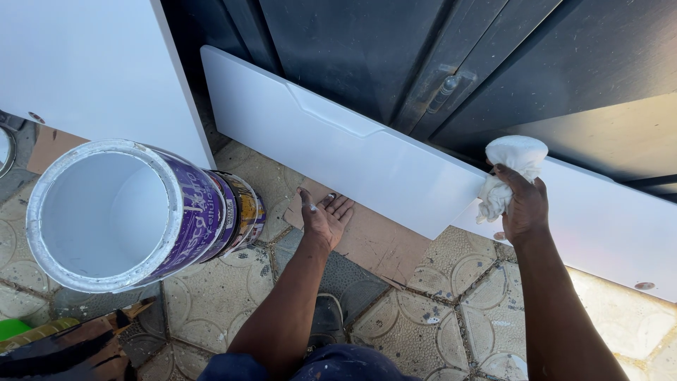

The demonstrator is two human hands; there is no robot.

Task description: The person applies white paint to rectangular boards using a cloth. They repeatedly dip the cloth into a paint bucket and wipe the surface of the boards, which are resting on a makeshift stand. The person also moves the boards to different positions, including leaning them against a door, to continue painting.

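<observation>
A long white painted panel (367,155) leans on its edge against a dark metal door (395,49). My right hand (523,204) grips a bunched white cloth (509,166) and presses it on the panel's face near the top edge. My left hand (326,217) lies flat, fingers apart, on a brown cardboard sheet (384,243) at the foot of the panel, empty.
A large open paint can (120,212) with a purple label, full of white paint, stands close at the left. A second white board (92,70) stands at upper left. Patterned floor tiles (423,324) surround me; my dark shoe (326,317) is below.
</observation>
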